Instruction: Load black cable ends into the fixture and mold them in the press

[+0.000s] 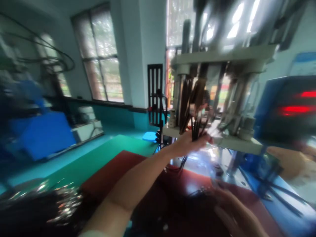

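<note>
While blurred, left hand (190, 142) grasps black cables (196, 130)

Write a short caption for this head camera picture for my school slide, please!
Left hand grips a bundle of black cables at a blurred machine; right hand is low.

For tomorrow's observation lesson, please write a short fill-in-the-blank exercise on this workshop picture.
1. The left hand grips a bundle of ____ cables.
2. The right hand is low over a dark ____ mat.
3. The panel at right glows ____.

Missing words: black; red; red
</note>
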`<move>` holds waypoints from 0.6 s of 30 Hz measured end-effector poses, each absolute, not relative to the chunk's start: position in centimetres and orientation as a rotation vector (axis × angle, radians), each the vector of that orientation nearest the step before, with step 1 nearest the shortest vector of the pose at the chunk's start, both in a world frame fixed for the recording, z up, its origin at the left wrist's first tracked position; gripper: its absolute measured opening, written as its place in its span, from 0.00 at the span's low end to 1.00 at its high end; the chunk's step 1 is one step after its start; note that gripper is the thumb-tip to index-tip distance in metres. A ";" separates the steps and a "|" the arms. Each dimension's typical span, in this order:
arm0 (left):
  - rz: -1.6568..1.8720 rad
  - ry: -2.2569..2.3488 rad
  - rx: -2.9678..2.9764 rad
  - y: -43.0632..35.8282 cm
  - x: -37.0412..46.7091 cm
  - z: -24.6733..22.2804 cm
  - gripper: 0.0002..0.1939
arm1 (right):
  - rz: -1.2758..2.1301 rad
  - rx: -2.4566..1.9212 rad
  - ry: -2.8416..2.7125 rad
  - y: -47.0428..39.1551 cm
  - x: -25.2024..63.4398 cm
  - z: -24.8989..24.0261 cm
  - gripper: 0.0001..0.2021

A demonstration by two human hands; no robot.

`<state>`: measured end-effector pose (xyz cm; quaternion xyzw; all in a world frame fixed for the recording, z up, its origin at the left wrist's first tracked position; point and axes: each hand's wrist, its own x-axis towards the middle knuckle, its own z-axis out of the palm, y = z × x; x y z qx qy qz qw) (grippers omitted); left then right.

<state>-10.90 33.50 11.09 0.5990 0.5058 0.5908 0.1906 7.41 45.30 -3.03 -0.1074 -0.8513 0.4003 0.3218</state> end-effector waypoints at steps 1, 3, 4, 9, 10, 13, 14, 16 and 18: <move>1.807 1.441 1.699 32.6 -11.4 12.7 0.19 | 1.040 -0.149 -2.265 44.2 4.4 -1.5 0.20; 2.056 1.485 1.679 30.8 -12.4 15.3 0.18 | 1.035 0.065 -2.191 41.7 -1.7 1.6 0.29; 2.174 1.514 1.641 29.8 -13.0 16.4 0.18 | 1.092 0.150 -2.190 40.4 -4.5 2.9 0.33; 2.608 1.757 1.284 23.8 -19.4 18.5 0.16 | 1.371 0.353 -2.268 35.4 -14.7 5.5 0.15; 2.632 1.820 1.159 22.2 -21.3 18.3 0.16 | 1.401 0.355 -2.264 34.9 -16.2 5.5 0.16; 2.565 1.931 0.612 16.7 -27.1 16.6 0.17 | 1.431 0.342 -2.257 33.9 -20.4 5.2 0.16; 2.535 1.917 0.380 14.8 -28.8 15.7 0.18 | 1.420 0.337 -2.278 33.7 -21.8 5.2 0.15; 2.554 1.862 0.027 11.0 -31.9 13.6 0.17 | 1.363 0.326 -2.352 33.1 -24.9 5.0 0.14; 2.635 1.832 -0.126 7.5 -34.5 11.5 0.15 | 1.266 0.306 -2.444 32.3 -28.0 4.5 0.14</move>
